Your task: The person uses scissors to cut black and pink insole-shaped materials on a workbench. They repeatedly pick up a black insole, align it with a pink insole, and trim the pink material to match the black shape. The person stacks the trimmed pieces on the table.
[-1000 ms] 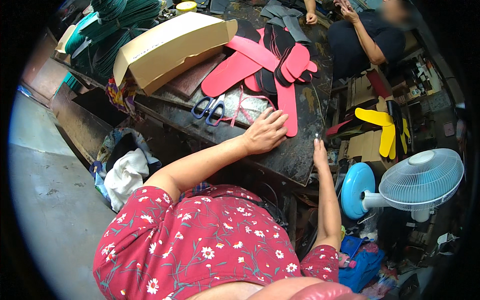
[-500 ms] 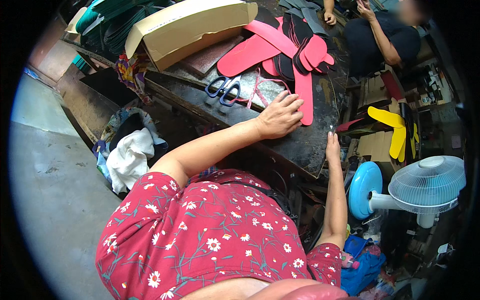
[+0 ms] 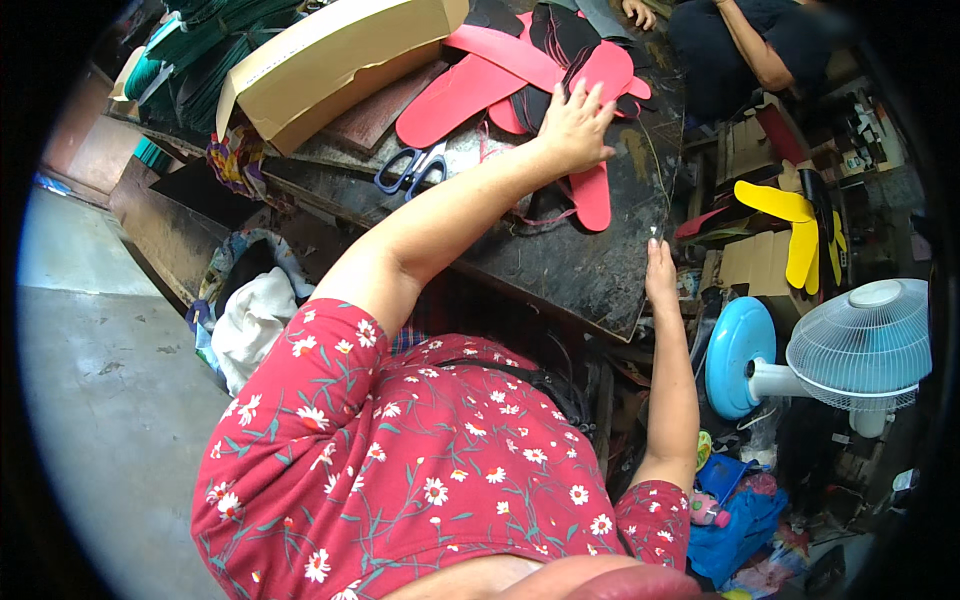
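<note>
My left hand (image 3: 575,130) reaches over a pile of pink and black insoles. Its fingers are spread, over or touching one pink insole (image 3: 592,200) that points toward me; contact is hard to make out. More pink insoles (image 3: 450,100) and black insoles (image 3: 560,35) lie fanned out beyond it. At the table's right edge is my right hand (image 3: 660,272), fingers together, with a small whitish tip (image 3: 654,231) showing at them; the rest of that thing is hidden. Blue-handled scissors (image 3: 410,172) and a thin pink strip (image 3: 545,217) lie left of the insoles.
An open cardboard box (image 3: 335,75) stands on the dark table (image 3: 560,272), with green stacked sheets (image 3: 195,75) behind. A fan (image 3: 860,340) stands at right, below yellow insole-shaped pieces (image 3: 800,230). Another person's arm (image 3: 755,45) shows at the top right.
My left hand has moved away from me along the insoles, and its fingers have spread. My right hand stays near the table's edge. The whole view has shifted slightly.
</note>
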{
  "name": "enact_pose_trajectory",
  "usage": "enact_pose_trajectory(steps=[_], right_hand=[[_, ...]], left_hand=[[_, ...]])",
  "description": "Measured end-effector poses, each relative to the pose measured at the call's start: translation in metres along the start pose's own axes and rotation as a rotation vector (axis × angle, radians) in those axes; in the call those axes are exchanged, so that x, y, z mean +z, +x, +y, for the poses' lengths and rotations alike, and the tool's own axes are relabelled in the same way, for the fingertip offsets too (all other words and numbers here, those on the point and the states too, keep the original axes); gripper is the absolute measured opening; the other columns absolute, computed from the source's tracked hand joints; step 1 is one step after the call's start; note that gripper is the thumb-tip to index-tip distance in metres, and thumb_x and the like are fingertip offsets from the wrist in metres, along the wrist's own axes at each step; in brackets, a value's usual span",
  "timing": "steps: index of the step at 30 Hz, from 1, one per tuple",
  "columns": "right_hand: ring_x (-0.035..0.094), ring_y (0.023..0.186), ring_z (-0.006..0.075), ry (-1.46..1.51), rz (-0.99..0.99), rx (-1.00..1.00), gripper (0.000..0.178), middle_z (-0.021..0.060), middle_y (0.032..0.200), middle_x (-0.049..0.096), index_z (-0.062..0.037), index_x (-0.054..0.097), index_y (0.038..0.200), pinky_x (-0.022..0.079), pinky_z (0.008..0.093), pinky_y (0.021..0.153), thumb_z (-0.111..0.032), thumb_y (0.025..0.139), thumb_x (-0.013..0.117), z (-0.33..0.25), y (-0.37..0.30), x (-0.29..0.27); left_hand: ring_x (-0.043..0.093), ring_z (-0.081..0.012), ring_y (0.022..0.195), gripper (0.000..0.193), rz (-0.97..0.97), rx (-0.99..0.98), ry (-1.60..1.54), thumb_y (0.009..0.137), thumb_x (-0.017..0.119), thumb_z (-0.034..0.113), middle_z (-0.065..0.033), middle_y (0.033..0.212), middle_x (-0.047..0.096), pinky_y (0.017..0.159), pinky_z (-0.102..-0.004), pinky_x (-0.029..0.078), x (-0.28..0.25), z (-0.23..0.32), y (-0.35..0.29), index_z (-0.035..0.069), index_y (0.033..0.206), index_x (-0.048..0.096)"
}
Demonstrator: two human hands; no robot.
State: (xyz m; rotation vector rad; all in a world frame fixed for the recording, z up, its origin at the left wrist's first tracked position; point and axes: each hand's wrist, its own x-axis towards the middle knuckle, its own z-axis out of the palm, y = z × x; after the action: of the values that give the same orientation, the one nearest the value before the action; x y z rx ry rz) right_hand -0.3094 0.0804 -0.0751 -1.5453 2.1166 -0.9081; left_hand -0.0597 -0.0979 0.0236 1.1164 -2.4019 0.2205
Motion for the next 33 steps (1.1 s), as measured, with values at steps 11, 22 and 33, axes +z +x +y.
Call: enact_pose_trajectory(steps=[11, 22, 33], right_hand=[[0.060, 0.106, 0.0419, 0.024, 0.078, -0.081, 0.043, 0.0256, 0.114, 0.064, 0.0000, 0.056, 0.125, 0.044, 0.0454, 0.093, -0.036, 0.106, 0.044, 0.004, 0.000, 0.001], [0.059, 0.112, 0.0425, -0.003, -0.061, -0.003, 0.051, 0.0289, 0.121, 0.061, 0.0037, 0.051, 0.129, 0.043, 0.0434, 0.097, -0.041, 0.107, 0.038, -0.002, 0.002, -0.010], [0.039, 0.138, 0.0434, -0.129, 0.078, -0.127, 0.062, 0.0272, 0.153, 0.036, -0.0004, 0.024, 0.155, 0.033, 0.0460, 0.113, -0.030, 0.105, 0.047, -0.031, -0.008, -0.010]], left_hand=[[0.050, -0.0370, 0.125, 0.066, -0.238, 0.099, -0.147, 0.093, 0.053, 0.057, -0.0228, 0.132, 0.056, 0.103, -0.0553, 0.039, -0.019, 0.043, -0.089, 0.001, 0.127, 0.060], [0.044, -0.0420, 0.134, 0.069, 0.184, -0.365, 0.042, 0.077, 0.079, 0.036, -0.0237, 0.140, 0.049, 0.113, -0.0516, 0.035, -0.098, -0.053, -0.179, 0.010, 0.136, 0.054], [0.060, -0.0368, 0.103, 0.065, 0.329, -0.588, -0.697, 0.076, 0.077, 0.024, -0.0203, 0.119, 0.057, 0.090, -0.0420, 0.051, -0.112, -0.084, -0.198, 0.003, 0.133, 0.053]])
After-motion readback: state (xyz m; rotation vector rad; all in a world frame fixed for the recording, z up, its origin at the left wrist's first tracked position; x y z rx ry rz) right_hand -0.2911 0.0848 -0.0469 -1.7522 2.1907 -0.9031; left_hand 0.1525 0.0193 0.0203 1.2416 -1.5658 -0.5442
